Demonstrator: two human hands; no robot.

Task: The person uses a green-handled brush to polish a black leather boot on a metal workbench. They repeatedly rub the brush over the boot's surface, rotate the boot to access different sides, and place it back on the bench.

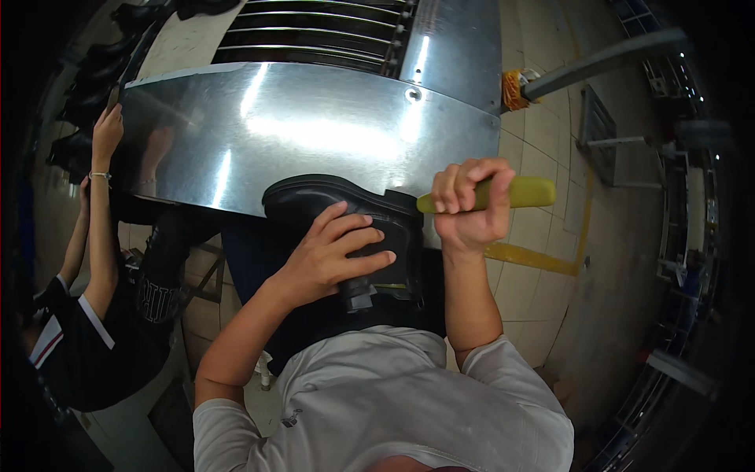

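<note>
Grasping green handle (536, 193): right hand (472, 208) | left hand (330, 250) holding black boot (311, 193) | steel table (314, 102) beyond, co-worker (98, 346) at left

We see a black boot (313, 194) with the look of smooth leather, softly shiny; its heel (403, 201) looks like duller rubber; the yellow-green tool (533, 192) seems to be smooth plastic; we find the desk (314, 110) in glossy sheet metal, streaked with glare; the bars (314, 34) gleam like polished metal; our grey shirt (409, 401) is matt, creased cloth.
</note>
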